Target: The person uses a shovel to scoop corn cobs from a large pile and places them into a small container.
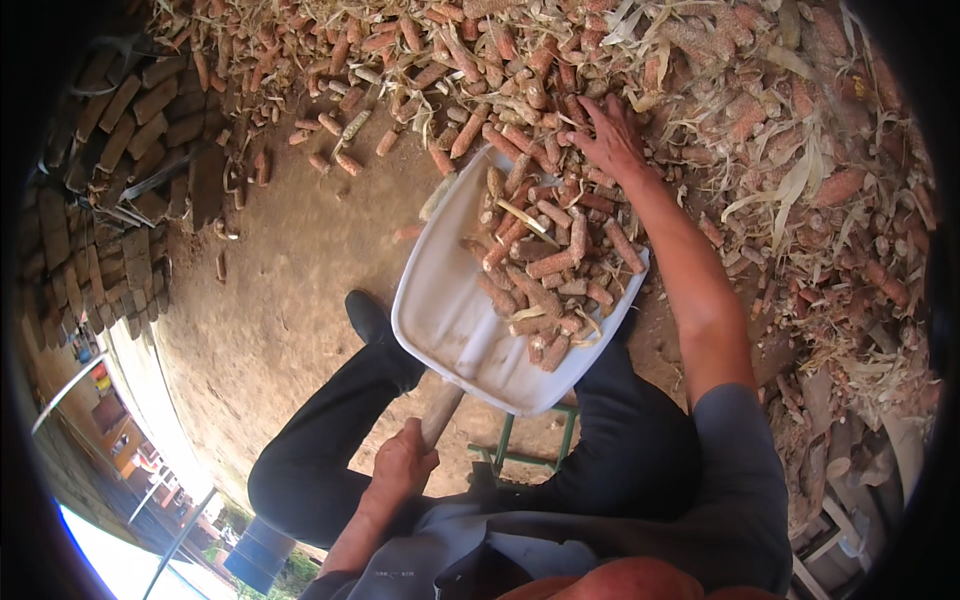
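Note:
My left hand (401,461) grips the wooden handle (441,414) of a wide white plastic scoop shovel (439,300). The shovel's blade lies in front of my knees, its far right half heaped with shelled corn cobs (551,262) and a few bits of husk. Past the blade's far right corner, my right hand (613,141) reaches to the edge of a big pile of corn cobs (510,60). Its fingers are spread over the cobs there, and I see nothing held in them. The far edge of the blade is partly covered by cobs.
Dry husks (795,172) and more cobs rise on the right. A stack of bricks or wooden blocks (142,127) stands at the left. Loose cobs are scattered over the dirt floor (277,255). A green metal stool frame (506,442) shows between my legs, and a blue barrel (259,553) stands lower left.

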A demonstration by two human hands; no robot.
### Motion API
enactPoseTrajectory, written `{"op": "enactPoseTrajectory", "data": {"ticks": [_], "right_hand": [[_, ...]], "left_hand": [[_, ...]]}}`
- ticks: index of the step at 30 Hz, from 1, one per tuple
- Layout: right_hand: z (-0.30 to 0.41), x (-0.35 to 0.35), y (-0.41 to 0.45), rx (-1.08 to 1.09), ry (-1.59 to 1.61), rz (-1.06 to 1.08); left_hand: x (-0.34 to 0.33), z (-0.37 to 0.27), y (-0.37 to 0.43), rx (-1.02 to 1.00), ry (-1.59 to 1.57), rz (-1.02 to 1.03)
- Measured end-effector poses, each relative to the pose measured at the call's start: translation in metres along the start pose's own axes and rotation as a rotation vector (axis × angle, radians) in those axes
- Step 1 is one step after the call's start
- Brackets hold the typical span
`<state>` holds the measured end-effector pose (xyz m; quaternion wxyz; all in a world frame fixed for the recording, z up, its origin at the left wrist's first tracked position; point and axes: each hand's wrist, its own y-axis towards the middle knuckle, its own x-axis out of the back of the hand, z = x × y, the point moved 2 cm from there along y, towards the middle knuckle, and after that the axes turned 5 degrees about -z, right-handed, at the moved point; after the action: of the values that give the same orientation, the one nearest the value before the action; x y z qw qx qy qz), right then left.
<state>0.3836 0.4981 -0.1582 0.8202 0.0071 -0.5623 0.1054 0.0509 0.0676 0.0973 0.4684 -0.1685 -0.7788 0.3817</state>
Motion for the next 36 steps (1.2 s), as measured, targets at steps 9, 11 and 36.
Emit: {"op": "enactPoseTrajectory", "data": {"ticks": [9,11,36], "right_hand": [[0.034,-0.014,-0.073,0.140,0.011,0.161],[0.077,0.011,-0.104,0.169,0.226,0.346],[-0.012,0.012,-0.011,0.171,-0.311,-0.011]], "left_hand": [[-0.004,-0.001,0.008,-0.008,0.001,0.029],[-0.004,0.002,0.006,-0.001,0.002,0.019],[-0.009,-0.010,0.059,0.040,-0.036,0.251]]}}
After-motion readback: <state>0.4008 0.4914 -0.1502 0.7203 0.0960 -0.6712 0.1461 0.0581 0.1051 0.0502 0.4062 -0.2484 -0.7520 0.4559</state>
